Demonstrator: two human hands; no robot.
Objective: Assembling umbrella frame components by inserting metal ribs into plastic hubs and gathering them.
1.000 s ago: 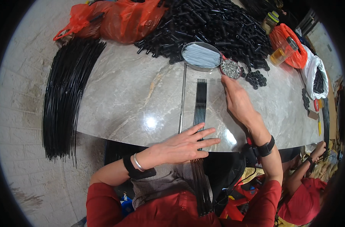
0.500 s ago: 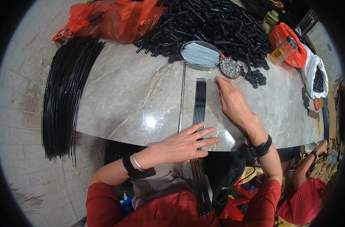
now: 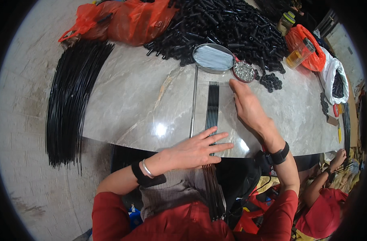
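The left hand [image 3: 197, 148] is lying flat with fingers spread, pressing on a row of thin black rods [image 3: 212, 105] at the near edge of the marble bench [image 3: 131, 100]. The right hand [image 3: 248, 105] is resting open beside the rods' far end, gripping nothing, near a small dish of metal bits [image 3: 244, 71].

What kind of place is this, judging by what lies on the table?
Probably a small assembly workshop. A heap of short black tubes covers the marble table, a long bundle of black rods lies at its left, and a small dish of metal bits stands near the right hand.
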